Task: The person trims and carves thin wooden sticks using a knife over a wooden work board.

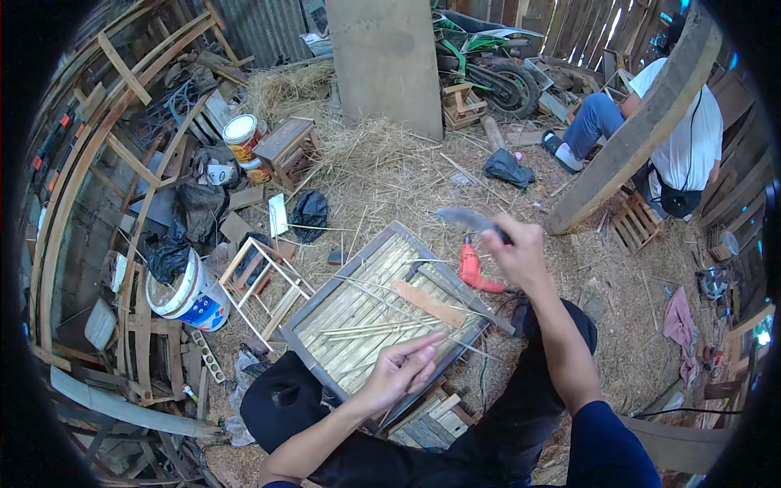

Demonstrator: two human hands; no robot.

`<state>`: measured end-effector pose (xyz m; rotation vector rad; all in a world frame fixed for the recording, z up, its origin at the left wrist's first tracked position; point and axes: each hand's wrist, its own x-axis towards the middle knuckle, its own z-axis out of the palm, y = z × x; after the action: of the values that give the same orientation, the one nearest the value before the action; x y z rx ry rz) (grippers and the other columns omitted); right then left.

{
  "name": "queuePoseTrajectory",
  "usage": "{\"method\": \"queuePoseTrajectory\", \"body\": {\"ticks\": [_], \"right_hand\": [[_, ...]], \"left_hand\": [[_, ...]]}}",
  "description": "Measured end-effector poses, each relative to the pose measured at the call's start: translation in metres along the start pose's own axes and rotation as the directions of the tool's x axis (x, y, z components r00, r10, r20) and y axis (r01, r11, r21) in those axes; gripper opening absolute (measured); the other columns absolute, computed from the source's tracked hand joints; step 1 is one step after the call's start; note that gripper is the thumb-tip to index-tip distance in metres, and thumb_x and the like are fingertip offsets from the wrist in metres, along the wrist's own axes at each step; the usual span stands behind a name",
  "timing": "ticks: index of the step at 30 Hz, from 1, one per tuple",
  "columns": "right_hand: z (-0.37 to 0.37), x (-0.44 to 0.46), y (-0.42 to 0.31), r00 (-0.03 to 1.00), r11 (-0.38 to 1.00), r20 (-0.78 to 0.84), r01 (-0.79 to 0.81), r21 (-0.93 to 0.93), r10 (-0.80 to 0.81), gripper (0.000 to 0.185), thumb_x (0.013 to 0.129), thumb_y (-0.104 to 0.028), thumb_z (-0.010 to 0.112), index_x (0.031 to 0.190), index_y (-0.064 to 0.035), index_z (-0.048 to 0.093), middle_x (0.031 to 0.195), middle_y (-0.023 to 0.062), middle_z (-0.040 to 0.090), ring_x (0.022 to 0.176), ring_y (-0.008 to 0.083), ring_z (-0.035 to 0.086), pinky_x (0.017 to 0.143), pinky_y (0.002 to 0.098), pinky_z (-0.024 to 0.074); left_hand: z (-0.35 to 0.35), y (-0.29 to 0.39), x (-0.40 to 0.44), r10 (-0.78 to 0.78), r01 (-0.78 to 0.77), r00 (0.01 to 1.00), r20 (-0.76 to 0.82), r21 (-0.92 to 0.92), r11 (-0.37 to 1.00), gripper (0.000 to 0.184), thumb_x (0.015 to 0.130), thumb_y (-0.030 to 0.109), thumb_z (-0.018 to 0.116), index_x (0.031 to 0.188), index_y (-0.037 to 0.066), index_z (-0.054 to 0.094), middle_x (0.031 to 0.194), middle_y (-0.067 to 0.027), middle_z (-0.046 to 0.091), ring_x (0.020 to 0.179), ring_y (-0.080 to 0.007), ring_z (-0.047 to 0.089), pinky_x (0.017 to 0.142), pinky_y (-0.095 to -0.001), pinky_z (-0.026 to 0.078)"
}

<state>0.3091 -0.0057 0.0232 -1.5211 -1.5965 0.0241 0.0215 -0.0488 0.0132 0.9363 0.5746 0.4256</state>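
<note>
My right hand is wrapped round the dark handle of a knife, its blade pointing left above the far edge of a framed panel of bamboo slats. Over the panel's near side is my left hand, thumb and fingers pressed together. Whatever it may pinch is too small to make out. Several thin bamboo strips lie loose across the slats, some close to my left fingertips. A flat brown piece rests among them. Just beyond the panel's right edge is a red power drill.
Left of the panel are a small wooden frame and a white bucket. A wooden post slants on the right, with a seated person behind it. Straw covers the ground; a green motorcycle stands behind.
</note>
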Motion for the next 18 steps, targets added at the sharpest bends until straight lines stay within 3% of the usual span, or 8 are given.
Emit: {"method": "queuePoseTrajectory", "body": {"ticks": [2, 3, 9, 13, 18], "right_hand": [[-0.007, 0.003, 0.010, 0.996, 0.998, -0.075, -0.055, 0.012, 0.056, 0.034, 0.089, -0.041, 0.066, 0.076, -0.0093, 0.062, 0.050, 0.0083, 0.052, 0.044, 0.0254, 0.057, 0.045, 0.0371, 0.0433], [-0.005, 0.002, 0.009, 0.999, 1.000, -0.050, -0.009, 0.014, 0.010, 0.035, 0.089, -0.041, 0.066, 0.076, -0.0092, 0.061, 0.051, 0.0084, 0.052, 0.045, 0.0253, 0.058, 0.045, 0.0372, 0.0433], [0.017, -0.013, -0.018, 0.958, 0.972, 0.171, 0.235, -0.002, -0.231, 0.035, 0.087, -0.041, 0.068, 0.074, -0.0092, 0.060, 0.053, 0.0074, 0.053, 0.045, 0.0248, 0.058, 0.045, 0.0378, 0.0429], [0.033, -0.021, -0.043, 0.905, 0.942, 0.280, 0.273, 0.193, -0.320, 0.037, 0.084, -0.043, 0.071, 0.075, -0.0092, 0.060, 0.052, 0.0083, 0.056, 0.045, 0.0247, 0.058, 0.045, 0.0366, 0.0436], [0.050, -0.032, -0.044, 0.865, 0.923, 0.340, 0.299, 0.243, -0.369, 0.048, 0.083, -0.047, 0.072, 0.109, -0.0074, 0.069, 0.051, 0.0099, 0.056, 0.046, 0.0262, 0.060, 0.045, 0.0381, 0.0429]], "left_hand": [[-0.008, 0.003, 0.006, 0.021, -0.027, 0.993, -0.117, -0.050, 0.998, 0.042, 0.104, 0.022, 0.050, 0.143, 0.009, 0.047, 0.069, -0.0001, 0.047, 0.053, -0.0052, 0.033, 0.046, -0.0214, 0.028], [-0.015, 0.006, 0.008, 0.026, -0.040, 0.983, -0.184, -0.071, 0.997, 0.042, 0.104, 0.022, 0.050, 0.144, 0.009, 0.046, 0.069, -0.0004, 0.047, 0.053, -0.0053, 0.033, 0.046, -0.0213, 0.028], [-0.022, 0.011, 0.011, 0.062, -0.091, 0.971, -0.231, -0.121, 0.989, 0.040, 0.104, 0.021, 0.049, 0.141, 0.007, 0.047, 0.080, -0.0049, 0.057, 0.052, -0.0043, 0.030, 0.046, -0.0203, 0.027], [-0.019, 0.013, 0.016, 0.090, -0.117, 0.956, -0.280, -0.080, 0.990, 0.038, 0.104, 0.017, 0.050, 0.139, 0.004, 0.049, 0.079, -0.0035, 0.058, 0.053, -0.0038, 0.035, 0.046, -0.0207, 0.029], [-0.018, 0.013, 0.021, 0.130, -0.151, 0.949, -0.287, -0.054, 0.987, 0.042, 0.100, 0.009, 0.053, 0.141, 0.005, 0.049, 0.079, -0.0014, 0.057, 0.054, -0.0035, 0.036, 0.047, -0.0201, 0.029]]}}
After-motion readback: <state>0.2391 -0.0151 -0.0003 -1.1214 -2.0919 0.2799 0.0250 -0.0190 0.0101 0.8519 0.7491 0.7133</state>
